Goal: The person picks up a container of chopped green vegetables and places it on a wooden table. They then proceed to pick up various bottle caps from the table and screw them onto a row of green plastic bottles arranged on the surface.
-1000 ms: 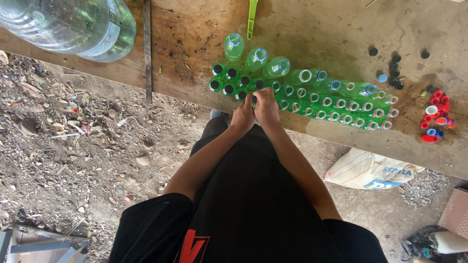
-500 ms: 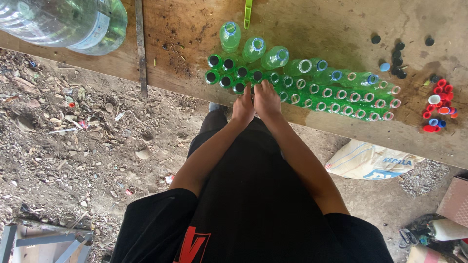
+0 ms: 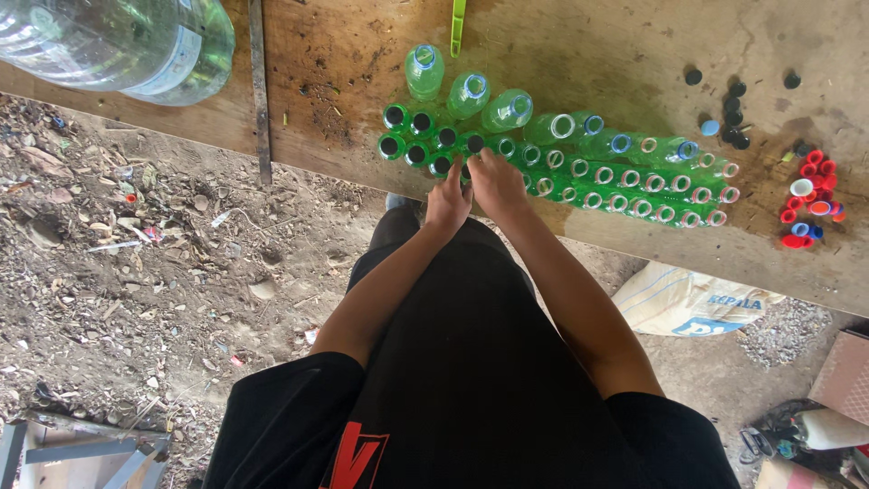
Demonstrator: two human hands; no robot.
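Standing at a rough wooden bench (image 3: 344,54), a person in a black shirt is working both hands at the near edge of a packed cluster of small green plastic bottles (image 3: 579,172), all upright with their mouths facing the camera. Seven or so bottles at the left end of the cluster are wearing black caps (image 3: 395,116), while the long run stretching away to the right is standing open-mouthed, white and blue neck rings showing — by that count, capping looks to be in its early part, with most of the bottles left to close. The left hand (image 3: 447,201) and right hand (image 3: 496,181) are meeting at the boundary between capped and uncapped bottles, fingers curled down around the top of the bottle there; whether a cap is pinched in either hand cannot be told, since the fingertips are hiding what lies under them. Loose black caps (image 3: 735,116) are lying in a small scatter well to the right on the bench, and a heap of red, white and blue caps (image 3: 810,201) is sitting farther right near the edge — both apart from the hands. A large clear water jug (image 3: 118,41) is lying on its side at the bench's far left, and a green strip (image 3: 458,23) is resting above the bottles. Below, bare littered ground (image 3: 136,272) and a white sack (image 3: 688,308) are showing beside the person's legs.
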